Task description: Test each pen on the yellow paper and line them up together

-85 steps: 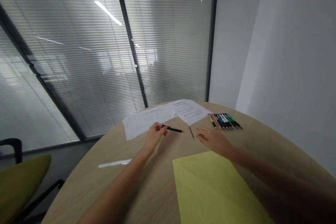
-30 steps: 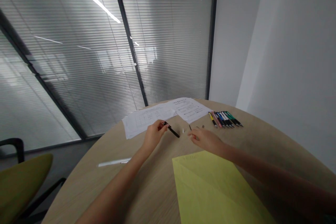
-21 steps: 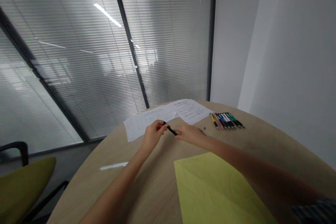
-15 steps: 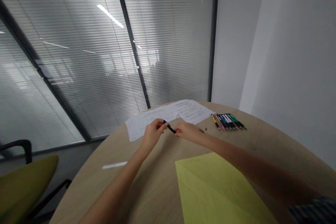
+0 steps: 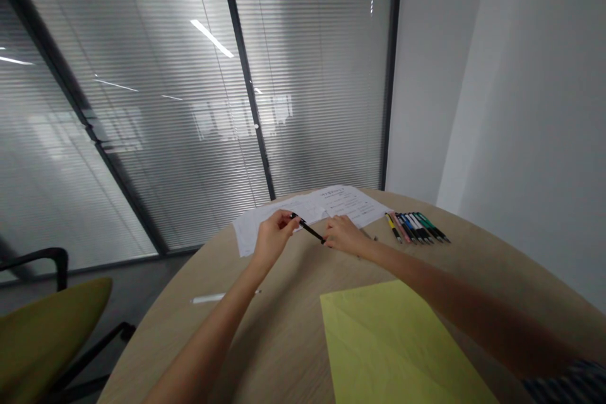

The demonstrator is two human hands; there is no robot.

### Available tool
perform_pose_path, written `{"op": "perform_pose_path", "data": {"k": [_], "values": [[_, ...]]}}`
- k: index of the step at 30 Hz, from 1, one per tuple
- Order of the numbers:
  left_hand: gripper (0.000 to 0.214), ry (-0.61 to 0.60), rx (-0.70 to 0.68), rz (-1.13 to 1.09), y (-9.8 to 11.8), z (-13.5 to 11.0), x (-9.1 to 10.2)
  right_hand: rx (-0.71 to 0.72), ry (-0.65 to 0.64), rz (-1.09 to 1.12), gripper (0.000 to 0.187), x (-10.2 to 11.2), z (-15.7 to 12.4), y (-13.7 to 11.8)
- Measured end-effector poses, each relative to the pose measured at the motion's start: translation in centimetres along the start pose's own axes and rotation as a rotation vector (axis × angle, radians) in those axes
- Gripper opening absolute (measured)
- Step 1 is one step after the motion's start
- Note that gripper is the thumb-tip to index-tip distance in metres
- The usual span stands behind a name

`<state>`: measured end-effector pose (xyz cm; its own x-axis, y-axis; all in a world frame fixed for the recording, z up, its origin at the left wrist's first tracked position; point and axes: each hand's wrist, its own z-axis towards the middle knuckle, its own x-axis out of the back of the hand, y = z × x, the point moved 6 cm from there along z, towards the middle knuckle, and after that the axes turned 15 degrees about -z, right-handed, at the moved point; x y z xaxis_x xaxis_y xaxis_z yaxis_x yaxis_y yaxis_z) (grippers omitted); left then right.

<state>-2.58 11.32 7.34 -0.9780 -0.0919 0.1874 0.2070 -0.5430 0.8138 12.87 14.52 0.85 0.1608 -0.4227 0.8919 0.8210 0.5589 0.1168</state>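
A slim black pen point(image 5: 311, 231) slants between my two hands above the wooden table point(image 5: 284, 328). My left hand point(image 5: 274, 237) pinches its upper end between thumb and fingers. At the lower end, the fingers of my right hand point(image 5: 344, 235) are closed around the tip, which they hide. Beneath and behind the hands lie printed white sheets point(image 5: 353, 201). A small dark piece point(image 5: 375, 238), too small to name, rests on the table just beyond my right hand.
Several pens point(image 5: 416, 228) lie side by side at the right. A yellow sheet point(image 5: 388, 341) covers the near table. One white pen point(image 5: 208, 298) lies by my left forearm. A green chair point(image 5: 57, 322) stands at left, a blinds-covered glass partition point(image 5: 322, 76) behind.
My right hand has shifted slightly right along the pen, so more of its black barrel shows between my hands. The whole view has tilted a little.
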Motion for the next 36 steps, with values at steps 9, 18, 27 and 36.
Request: {"op": "perform_pose_path", "data": {"k": [9, 18, 27, 36], "values": [[0.020, 0.014, -0.034, -0.030, 0.6, 0.5, 0.8, -0.194, -0.050, 0.071, 0.016, -1.5, -0.3, 1.1], [0.021, -0.025, -0.013, 0.001, 0.1, 0.4, 0.4, -0.133, -0.073, 0.022, 0.013, -0.5, -0.1, 0.0], [0.018, -0.034, -0.019, 0.006, 0.4, 0.3, 0.1, -0.074, -0.071, -0.079, 0.013, 0.1, 0.1, -0.6], [0.019, -0.034, 0.019, -0.035, 0.6, 0.3, 0.1, -0.089, -0.117, -0.057, 0.016, -0.3, 0.1, -0.2]]}}
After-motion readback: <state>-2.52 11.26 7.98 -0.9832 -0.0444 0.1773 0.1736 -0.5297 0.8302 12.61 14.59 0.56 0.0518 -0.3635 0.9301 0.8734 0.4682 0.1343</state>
